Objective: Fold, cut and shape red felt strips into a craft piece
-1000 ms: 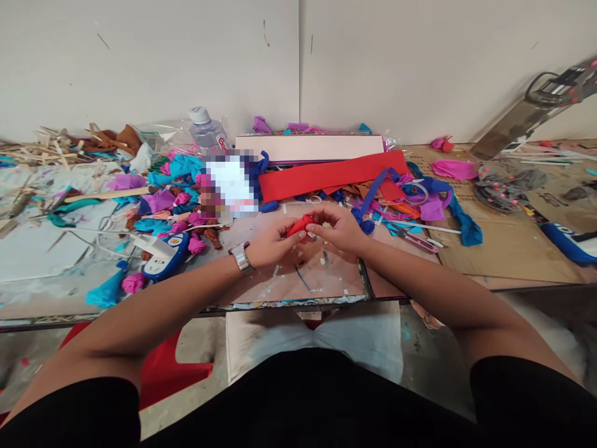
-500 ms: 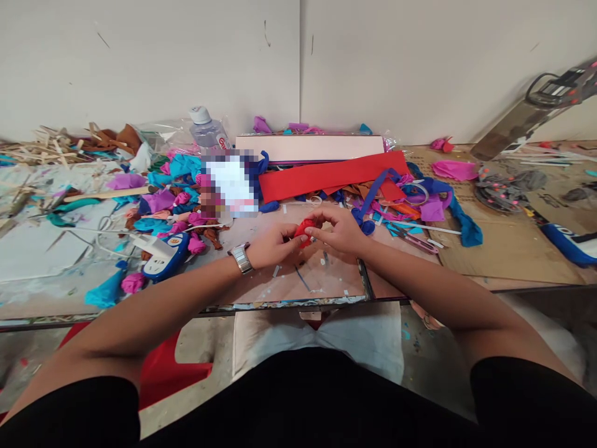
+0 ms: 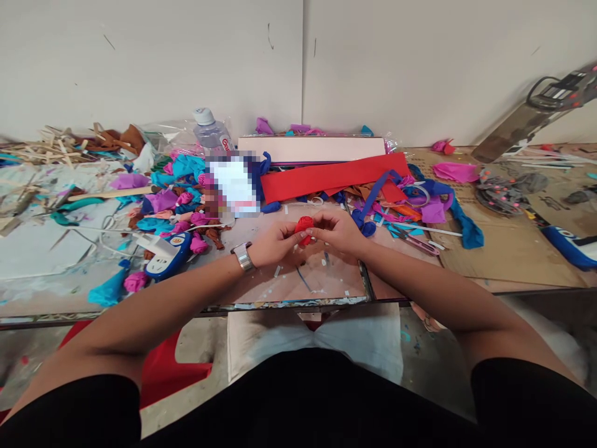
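Between my two hands is a small red crepe-paper rose (image 3: 305,223), its rolled top facing up. My left hand (image 3: 276,244), with a metal watch (image 3: 243,256) on the wrist, pinches it from the left. From the right, my right hand (image 3: 339,233) grips it with thumb and fingers, the thumb tips close together at its near side. The rose's lower part is hidden by the fingers. Just behind the hands lies a long strip of red crepe paper (image 3: 333,177) across a pile of coloured scraps.
On the left are many paper flowers (image 3: 161,200), a blue-and-white power strip (image 3: 168,258) and a plastic bottle (image 3: 212,132). Pink-handled scissors (image 3: 422,244) and a roll of tape (image 3: 418,194) lie to the right, beside cardboard (image 3: 504,249). A blurred bright rectangle (image 3: 236,186) sits behind my left hand.
My fingers have shifted on the red rose, and more of its rolled top now shows. Both hands still hold it in nearly the same place, and the view has moved slightly.
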`<state>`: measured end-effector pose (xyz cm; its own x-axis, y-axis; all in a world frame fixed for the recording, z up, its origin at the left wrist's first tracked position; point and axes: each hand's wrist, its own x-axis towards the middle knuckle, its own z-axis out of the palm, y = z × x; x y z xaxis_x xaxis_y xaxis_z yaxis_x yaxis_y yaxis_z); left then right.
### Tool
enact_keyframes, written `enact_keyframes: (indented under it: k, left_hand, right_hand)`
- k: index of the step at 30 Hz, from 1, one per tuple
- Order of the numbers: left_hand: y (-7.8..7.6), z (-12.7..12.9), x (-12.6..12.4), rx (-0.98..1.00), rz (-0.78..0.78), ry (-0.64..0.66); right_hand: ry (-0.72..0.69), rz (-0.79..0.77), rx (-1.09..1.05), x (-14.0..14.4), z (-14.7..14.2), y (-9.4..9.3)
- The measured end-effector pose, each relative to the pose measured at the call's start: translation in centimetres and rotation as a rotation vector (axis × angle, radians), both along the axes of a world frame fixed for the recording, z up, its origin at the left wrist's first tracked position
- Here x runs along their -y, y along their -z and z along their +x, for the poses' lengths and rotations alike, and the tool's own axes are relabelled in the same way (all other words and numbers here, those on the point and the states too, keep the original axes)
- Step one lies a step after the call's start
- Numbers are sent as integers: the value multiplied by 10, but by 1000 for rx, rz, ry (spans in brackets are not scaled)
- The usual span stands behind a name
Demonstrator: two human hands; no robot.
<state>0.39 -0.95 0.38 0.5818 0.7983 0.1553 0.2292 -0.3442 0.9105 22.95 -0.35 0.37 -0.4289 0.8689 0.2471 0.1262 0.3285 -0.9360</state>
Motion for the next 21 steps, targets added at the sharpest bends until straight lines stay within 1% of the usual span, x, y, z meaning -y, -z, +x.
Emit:
enact_keyframes:
  k: [5,8,10,15,21]
  left_hand:
    - [3,0,0,-26,6,-18]
    - [3,0,0,-26,13,-30]
    - [4,1,0,-32,14,-29]
    - [5,-1,-1,-9,10,-46]
    - [5,-3,-3,-12,12,-92]
  right_hand:
    - [-36,-7,-65,-2,-1,0]
    - [-62,-28,-58,-2,-2,1]
    - [-59,-30,-46,-2,-2,1]
    - [-43,26,-65,-4,0,1]
    - [-26,-3,-46,-5,0,2]
